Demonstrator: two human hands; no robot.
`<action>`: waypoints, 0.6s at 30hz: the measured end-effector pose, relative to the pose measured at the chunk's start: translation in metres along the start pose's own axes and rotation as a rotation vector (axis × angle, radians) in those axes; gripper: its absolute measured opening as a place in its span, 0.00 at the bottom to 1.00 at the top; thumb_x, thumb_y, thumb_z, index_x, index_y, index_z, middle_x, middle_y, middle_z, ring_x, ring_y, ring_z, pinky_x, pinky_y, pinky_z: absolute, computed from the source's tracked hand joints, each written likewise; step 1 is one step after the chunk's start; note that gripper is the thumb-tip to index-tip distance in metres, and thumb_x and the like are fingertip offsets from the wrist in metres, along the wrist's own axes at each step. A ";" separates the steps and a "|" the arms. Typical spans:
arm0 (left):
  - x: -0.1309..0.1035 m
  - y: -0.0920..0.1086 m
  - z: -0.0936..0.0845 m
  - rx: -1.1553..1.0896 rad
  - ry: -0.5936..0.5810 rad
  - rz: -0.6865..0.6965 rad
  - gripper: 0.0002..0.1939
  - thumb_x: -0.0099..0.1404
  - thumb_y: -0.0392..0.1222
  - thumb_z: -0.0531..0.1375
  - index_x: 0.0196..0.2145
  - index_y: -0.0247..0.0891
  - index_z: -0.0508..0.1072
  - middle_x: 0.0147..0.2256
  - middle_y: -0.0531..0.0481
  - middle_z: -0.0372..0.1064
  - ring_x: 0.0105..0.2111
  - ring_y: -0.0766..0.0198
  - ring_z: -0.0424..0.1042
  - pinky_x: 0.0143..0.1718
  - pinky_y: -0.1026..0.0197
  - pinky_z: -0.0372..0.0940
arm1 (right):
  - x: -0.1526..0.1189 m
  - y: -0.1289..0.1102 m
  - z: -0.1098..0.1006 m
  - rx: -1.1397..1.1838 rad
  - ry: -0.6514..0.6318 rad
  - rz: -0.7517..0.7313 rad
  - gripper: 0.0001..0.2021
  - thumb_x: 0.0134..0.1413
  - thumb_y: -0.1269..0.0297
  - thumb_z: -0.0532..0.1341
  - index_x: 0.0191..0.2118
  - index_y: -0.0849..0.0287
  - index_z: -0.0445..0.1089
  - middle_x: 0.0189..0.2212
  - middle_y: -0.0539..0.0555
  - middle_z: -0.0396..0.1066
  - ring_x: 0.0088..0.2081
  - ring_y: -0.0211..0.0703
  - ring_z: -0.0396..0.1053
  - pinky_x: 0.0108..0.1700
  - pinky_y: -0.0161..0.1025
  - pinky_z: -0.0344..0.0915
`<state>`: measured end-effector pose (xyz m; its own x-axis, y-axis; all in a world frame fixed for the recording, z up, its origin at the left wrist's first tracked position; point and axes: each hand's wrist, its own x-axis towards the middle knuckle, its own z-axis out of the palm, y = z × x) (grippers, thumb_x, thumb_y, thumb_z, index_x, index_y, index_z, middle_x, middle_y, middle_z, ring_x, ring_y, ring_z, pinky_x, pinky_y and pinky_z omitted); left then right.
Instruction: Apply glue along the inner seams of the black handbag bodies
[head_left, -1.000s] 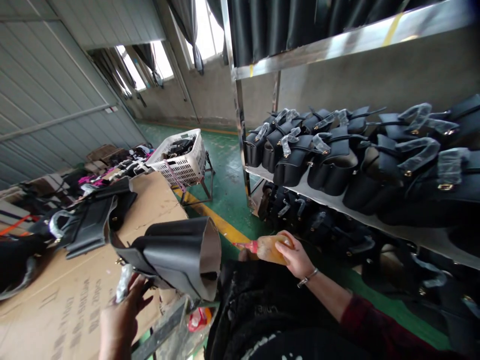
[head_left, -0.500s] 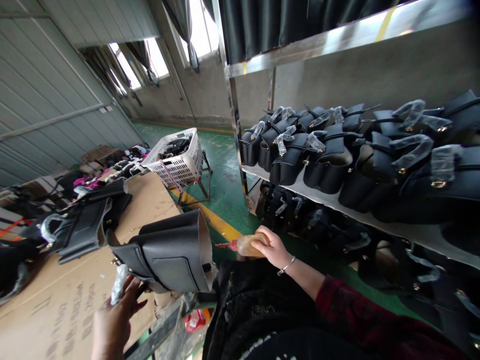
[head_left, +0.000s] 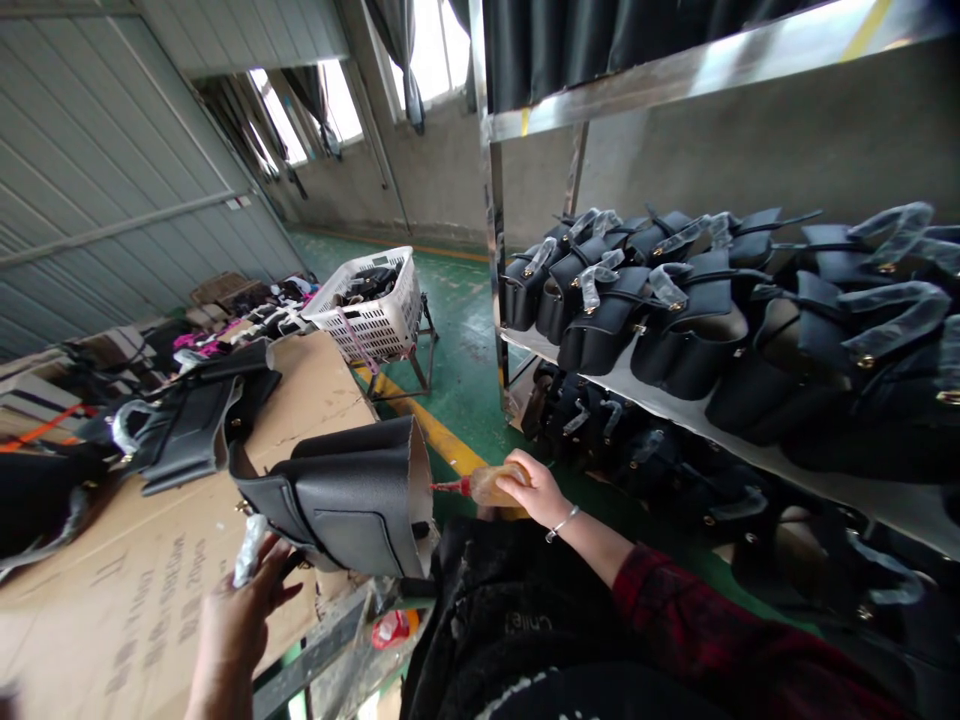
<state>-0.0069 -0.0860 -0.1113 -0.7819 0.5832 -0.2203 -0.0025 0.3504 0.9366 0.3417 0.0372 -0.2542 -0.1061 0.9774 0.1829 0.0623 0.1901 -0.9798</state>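
Note:
A black bag [head_left: 352,510] lies on its side at the front edge of the cardboard-covered table [head_left: 300,390], its open end facing right. My left hand [head_left: 247,610] is at the bag's lower left, fingers curled round its plastic-wrapped handle [head_left: 250,550]. In my right hand [head_left: 536,492] is a yellowish squeeze bottle [head_left: 491,484] with a red nozzle. The nozzle points left, with its tip close to the rim of the bag's opening; whether they touch is hard to tell.
More black bags [head_left: 191,430] lie on the table's left. A white basket [head_left: 375,325] stands on a metal stand beyond it. At the right, a metal rack [head_left: 495,230] holds rows of black bags [head_left: 607,325]. A red package [head_left: 394,628] sits below the table edge.
The bottle's nozzle is now nearer to the bag's opening. The view has shifted slightly, so the surroundings appear further right. Both hands keep their holds.

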 end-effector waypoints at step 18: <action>0.013 -0.010 -0.008 0.002 -0.059 -0.012 0.16 0.53 0.35 0.70 0.41 0.39 0.76 0.41 0.46 0.75 0.32 0.61 0.77 0.24 0.63 0.74 | -0.010 0.000 -0.005 0.052 0.065 0.155 0.14 0.44 0.51 0.65 0.32 0.55 0.66 0.26 0.47 0.64 0.30 0.43 0.64 0.35 0.39 0.64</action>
<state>-0.0224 -0.0878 -0.1218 -0.7436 0.6212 -0.2476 -0.0107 0.3592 0.9332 0.3483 0.0275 -0.2559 -0.0345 0.9989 0.0321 0.0214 0.0329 -0.9992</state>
